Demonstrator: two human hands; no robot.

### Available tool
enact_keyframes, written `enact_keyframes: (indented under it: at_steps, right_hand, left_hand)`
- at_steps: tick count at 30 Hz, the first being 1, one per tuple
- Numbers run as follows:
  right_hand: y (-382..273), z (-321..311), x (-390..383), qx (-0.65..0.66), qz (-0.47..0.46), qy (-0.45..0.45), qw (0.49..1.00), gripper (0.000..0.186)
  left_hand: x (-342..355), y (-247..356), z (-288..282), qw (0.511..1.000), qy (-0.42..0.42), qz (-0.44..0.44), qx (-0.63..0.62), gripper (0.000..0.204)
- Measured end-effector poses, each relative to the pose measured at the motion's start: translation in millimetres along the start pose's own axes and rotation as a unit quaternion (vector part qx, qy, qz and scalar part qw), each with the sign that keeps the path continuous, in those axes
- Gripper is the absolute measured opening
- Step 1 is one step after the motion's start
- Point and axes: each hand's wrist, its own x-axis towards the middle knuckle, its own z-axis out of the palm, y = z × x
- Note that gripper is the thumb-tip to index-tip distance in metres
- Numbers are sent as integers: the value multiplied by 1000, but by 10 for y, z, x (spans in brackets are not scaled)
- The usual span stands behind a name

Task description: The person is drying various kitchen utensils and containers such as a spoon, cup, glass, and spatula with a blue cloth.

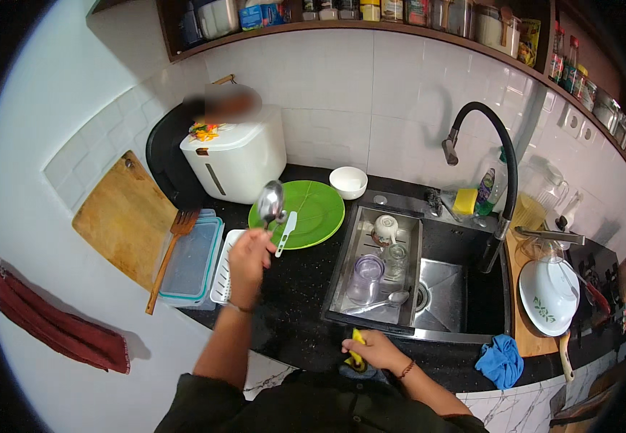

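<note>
Take the stainless steel sink [446, 292] sunk in the black speckled stone counter [291, 310] as your landmark. Your right hand [374, 351] rests on the counter's front edge, just in front of the sink's near rim, fingers curled around a small yellow sponge [356, 348]. To the right of the sink's near corner a crumpled blue cloth [501, 361] lies at the counter edge.

Your left hand [248, 260] is raised over the counter to the left of the sink, clenched around the handle of a shiny steel ladle [271, 204], bowl up. Between this hand and the sink there is a bare strip of dark counter.

Inside the sink's left part sits a shallow metal tray [342, 278] holding a clear purple-tinted glass [367, 278], a smaller clear glass [396, 260], a white mug [385, 229] and a steel spoon [381, 303]. The right part of the basin is open down to the drain.

Left of the sink, beyond your left hand, lies a flat round green plate [313, 213] with a white-handled peeler [286, 232] on it; further left, a white slotted plastic tray [223, 278], a clear lidded container [190, 263] and a wooden fork [171, 252].

Behind the sink stand a small white bowl [348, 182] and the curved black tap [497, 166].
</note>
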Motion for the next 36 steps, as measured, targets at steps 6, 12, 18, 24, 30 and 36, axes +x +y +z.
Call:
enact_keyframes:
  at_steps: [6,12,18,24,30,36]
  right_hand:
    - [219,-99,89,91,37,20,995,30]
    - [225,-171,120,110,36,-4,993,30]
    - [278,-143,99,101,26,-9,994,30]
    - [278,-142,70,103,35,-11,994,29]
    - [354,-179,56,201,11,26,979,31]
    - [306,-600,-305,310,-17,55,949,29]
  left_hand:
    - [965,-597,-258,893,-57,124,428,18]
    - [1205,-835,72,866,-112,-4,488,18]
    - [1297,-1072,54,840,-152,23,520,10]
    - [1284,-1116,76,838,-175,27,516,11]
    - [1304,-1082,137,823,-167,3,543,12]
    - [1333,-1016,31,800,-173,15,575,17]
